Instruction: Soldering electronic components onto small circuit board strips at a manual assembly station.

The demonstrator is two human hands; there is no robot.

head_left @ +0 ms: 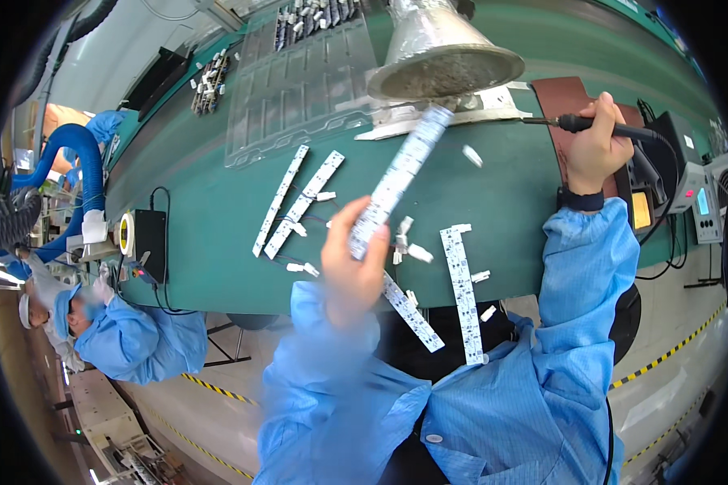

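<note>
My left hand (pixel 349 267) grips the near end of a long white circuit board strip (pixel 404 178), which slants up and away toward a metal fume funnel (pixel 453 69). In my right hand (pixel 597 149) is a soldering iron (pixel 576 123), its thin shaft pointing left toward the strip's far end. Whether its tip touches the strip I cannot tell. Two similar strips (pixel 306 204) lie on the green bench to the left. Another strip (pixel 461 291) and a shorter-looking strip (pixel 412 311) lie near the front edge, with small white connectors (pixel 412 249) around them.
A clear plastic tray (pixel 299 105) lies at the back left, with several boards (pixel 315 20) beyond it. A black box with a spool (pixel 144 242) stands left. At right are a soldering station (pixel 696 202), yellow sponge (pixel 641 210) and cables. A co-worker (pixel 137 335) sits far left.
</note>
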